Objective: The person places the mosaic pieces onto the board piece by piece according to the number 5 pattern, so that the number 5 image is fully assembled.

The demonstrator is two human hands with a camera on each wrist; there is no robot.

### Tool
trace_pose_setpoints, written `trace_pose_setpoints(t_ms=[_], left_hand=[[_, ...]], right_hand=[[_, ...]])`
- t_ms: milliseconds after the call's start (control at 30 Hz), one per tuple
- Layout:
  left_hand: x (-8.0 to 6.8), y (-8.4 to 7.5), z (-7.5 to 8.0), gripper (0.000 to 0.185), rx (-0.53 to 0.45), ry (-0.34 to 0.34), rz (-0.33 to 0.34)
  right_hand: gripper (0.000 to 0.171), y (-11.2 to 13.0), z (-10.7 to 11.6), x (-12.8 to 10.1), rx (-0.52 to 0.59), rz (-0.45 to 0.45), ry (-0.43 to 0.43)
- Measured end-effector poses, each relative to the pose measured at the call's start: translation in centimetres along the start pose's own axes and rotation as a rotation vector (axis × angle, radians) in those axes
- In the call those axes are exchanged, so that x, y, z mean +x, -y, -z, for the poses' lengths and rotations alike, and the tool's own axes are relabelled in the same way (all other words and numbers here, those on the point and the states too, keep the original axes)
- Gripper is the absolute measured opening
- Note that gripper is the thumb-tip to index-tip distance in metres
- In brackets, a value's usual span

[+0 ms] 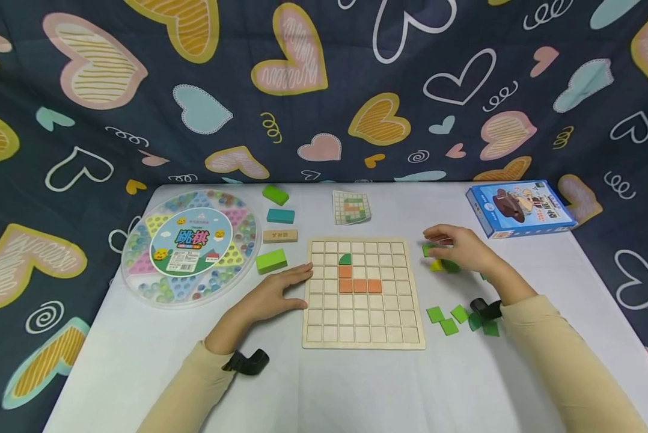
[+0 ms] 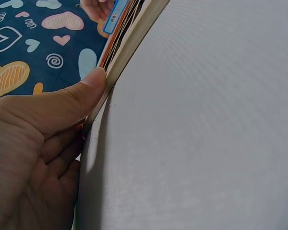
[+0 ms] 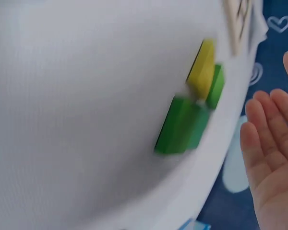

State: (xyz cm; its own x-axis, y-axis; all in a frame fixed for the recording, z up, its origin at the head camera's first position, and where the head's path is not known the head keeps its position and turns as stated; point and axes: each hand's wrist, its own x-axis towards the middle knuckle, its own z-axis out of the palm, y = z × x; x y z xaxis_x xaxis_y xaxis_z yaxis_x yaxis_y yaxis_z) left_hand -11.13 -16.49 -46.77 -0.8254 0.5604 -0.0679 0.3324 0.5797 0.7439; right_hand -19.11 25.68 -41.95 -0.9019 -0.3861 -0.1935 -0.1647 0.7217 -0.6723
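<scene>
A wooden grid board [image 1: 364, 334] lies mid-table, holding several orange square tiles [image 1: 359, 285] and one dark green rounded tile [image 1: 345, 259]. Against the board's left edge rest the thumb and fingertips of my left hand [image 1: 274, 294]. In the left wrist view, the thumb [image 2: 89, 84] touches the board's side [image 2: 134, 45]. My right hand [image 1: 461, 248] hovers right of the board, over green and yellow pieces [image 1: 436, 264]. The right wrist view shows its fingers [image 3: 264, 129] loosely extended, holding nothing, beside a blurred yellow piece [image 3: 202, 72] and green pieces [image 3: 175, 127].
Left of the board are a round Chinese checkers set [image 1: 134, 285], a green block [image 1: 272, 261], a wooden block [image 1: 280, 236], a teal block [image 1: 281, 216] and another green block [image 1: 276, 194]. A pattern card [image 1: 351, 207] lies behind the board. A blue box [image 1: 521, 207] and green tiles [image 1: 449, 326] are right.
</scene>
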Motion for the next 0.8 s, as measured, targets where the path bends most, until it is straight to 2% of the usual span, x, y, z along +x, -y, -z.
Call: trace_pose_setpoints(t_ms=[133,333,500,800], left_hand=[[0.0,0.2,-0.2,0.069,-0.002,-0.002,-0.005],[0.0,0.3,-0.3,0.069,0.001,0.001,-0.007],[0.0,0.3,-0.2,0.069,0.008,-0.004,-0.012],[0.0,0.4,-0.2,0.069,0.009,-0.003,-0.008]], right_hand=[[0.043,-1.0,0.4,0.6,0.002,-0.043,0.064],[0.042,-2.3,0.3,1.3,-0.007,-0.076,0.108],[0.039,-2.7,0.4,1.3,0.006,-0.104,0.102],[0.033,-3.3,-0.1,1.5,0.002,-0.083,0.070]])
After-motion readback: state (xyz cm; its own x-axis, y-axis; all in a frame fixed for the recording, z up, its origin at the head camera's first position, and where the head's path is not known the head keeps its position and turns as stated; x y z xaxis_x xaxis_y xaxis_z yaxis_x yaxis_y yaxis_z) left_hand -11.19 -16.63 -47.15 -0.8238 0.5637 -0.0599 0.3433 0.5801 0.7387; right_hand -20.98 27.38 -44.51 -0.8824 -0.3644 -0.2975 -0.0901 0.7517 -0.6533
